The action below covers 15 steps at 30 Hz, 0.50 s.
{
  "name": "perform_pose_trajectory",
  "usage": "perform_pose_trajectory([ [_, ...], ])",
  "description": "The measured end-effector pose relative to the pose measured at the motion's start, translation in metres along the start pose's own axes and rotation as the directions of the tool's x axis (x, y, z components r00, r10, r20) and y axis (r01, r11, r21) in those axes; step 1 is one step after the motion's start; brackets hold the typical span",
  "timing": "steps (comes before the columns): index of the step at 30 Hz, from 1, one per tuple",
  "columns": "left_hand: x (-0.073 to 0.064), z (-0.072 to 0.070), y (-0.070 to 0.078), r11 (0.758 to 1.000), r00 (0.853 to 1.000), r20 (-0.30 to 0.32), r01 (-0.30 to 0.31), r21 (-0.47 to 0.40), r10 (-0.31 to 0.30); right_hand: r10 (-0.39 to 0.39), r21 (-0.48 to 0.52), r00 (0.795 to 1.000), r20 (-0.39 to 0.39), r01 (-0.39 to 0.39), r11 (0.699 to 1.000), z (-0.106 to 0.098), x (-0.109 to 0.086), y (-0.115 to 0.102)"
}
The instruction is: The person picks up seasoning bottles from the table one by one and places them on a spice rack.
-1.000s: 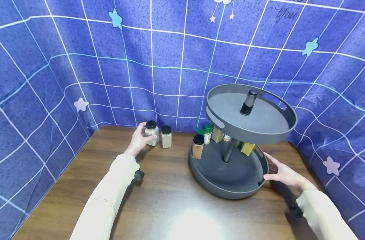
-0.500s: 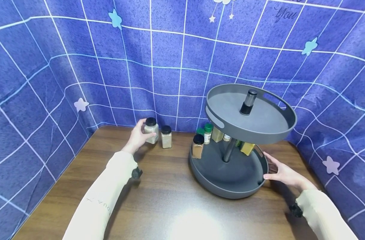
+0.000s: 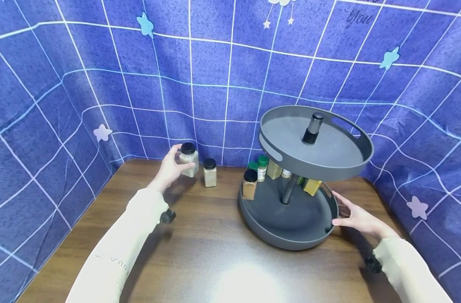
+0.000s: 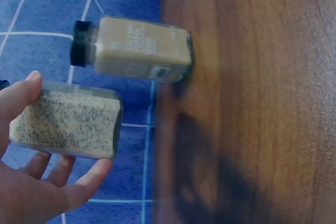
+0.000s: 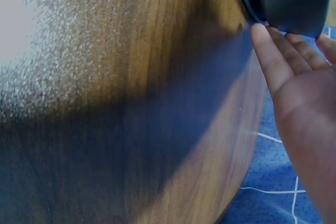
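Raised just off the table, a clear spice jar (image 3: 190, 163) with a black lid and pale, dark-speckled contents is gripped by my left hand (image 3: 166, 171), thumb on one side and fingers on the other. Right of it stands a second black-lidded jar (image 3: 210, 176) of beige powder, seen also in the left wrist view, close to the held jar (image 4: 68, 121). My right hand (image 3: 361, 219) touches the right side of a dark grey two-tier turntable (image 3: 289, 244); in the right wrist view, the thumb and fairly straight fingers (image 5: 273, 56) rest against its wall.
On the lower tier stand an orange-brown powder jar (image 3: 249, 185), green-capped bottles (image 3: 262, 168) and a yellow container (image 3: 312, 186). The upper tier (image 3: 291, 126) overhangs them, with a central post (image 3: 314, 128). A blue gridded curtain (image 3: 215, 105) backs the wooden table (image 3: 200, 235).
My left hand has lifted the speckled jar off the table and carried it slightly left and back. The right hand stays at the turntable's side.
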<state>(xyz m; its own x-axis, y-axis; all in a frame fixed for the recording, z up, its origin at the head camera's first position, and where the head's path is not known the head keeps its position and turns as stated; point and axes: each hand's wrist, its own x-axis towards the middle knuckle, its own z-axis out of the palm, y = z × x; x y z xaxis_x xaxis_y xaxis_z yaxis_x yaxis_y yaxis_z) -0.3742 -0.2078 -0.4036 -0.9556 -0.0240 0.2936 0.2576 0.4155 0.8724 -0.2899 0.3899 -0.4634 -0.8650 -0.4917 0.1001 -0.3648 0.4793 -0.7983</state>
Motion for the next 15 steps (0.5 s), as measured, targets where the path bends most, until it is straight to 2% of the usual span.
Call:
perform_pose_trajectory([
  [6, 0.000, -0.005, 0.014, 0.998, 0.999, 0.033, 0.025, -0.054, -0.023, -0.002, 0.042, 1.000, 0.001, 0.002, 0.999, 0.000, 0.000, 0.002],
  [15, -0.006, -0.006, 0.043, 0.987, 0.994, 0.099, 0.064, -0.149, -0.050, 0.009, 0.046, 1.000, -0.002, -0.009, 0.999, 0.002, -0.001, 0.001],
])
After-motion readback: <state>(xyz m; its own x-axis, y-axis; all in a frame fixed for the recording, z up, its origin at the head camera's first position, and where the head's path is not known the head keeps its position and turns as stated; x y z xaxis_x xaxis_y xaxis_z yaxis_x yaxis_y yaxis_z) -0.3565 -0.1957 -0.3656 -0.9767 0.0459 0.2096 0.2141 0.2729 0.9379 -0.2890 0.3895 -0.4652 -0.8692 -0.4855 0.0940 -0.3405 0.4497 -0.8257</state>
